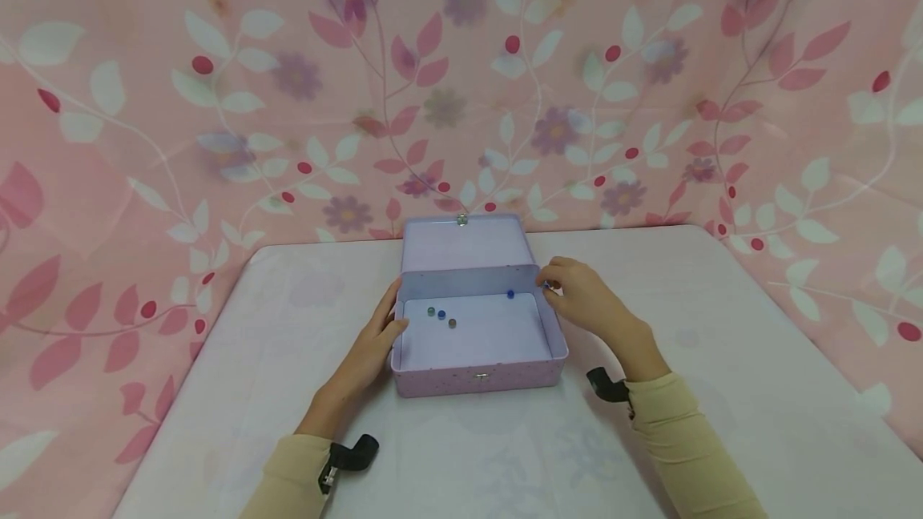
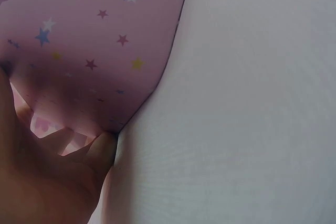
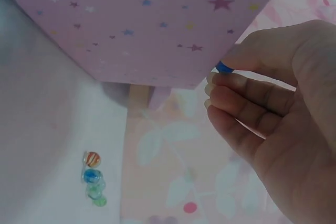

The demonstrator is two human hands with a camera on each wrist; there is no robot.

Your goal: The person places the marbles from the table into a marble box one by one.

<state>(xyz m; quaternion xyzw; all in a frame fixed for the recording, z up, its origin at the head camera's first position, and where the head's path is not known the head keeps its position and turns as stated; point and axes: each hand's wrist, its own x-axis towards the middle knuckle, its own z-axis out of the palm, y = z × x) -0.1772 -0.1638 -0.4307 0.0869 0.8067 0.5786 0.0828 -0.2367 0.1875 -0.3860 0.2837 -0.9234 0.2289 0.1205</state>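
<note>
A lilac tin box (image 1: 479,382) stands on the table with its hinged lid (image 1: 465,245) tipped back. My left hand (image 1: 371,347) grips the box's left side, thumb at the rim and fingers along the outer wall. At the back right corner, my right hand (image 1: 587,299) pinches a blue marble (image 3: 224,67) between thumb and fingertips, beside the rim. Inside the box lie a green marble (image 1: 431,311), a blue marble (image 1: 441,315) and a brownish marble (image 1: 452,323) towards the left. Another blue marble (image 1: 510,294) lies near the back right.
In the right wrist view, an orange-striped marble (image 3: 93,159), a blue marble (image 3: 92,176) and green marbles (image 3: 94,190) lie in a row on the white cloth outside the box. A pink floral curtain (image 1: 461,86) hangs behind the white-covered table (image 1: 721,391).
</note>
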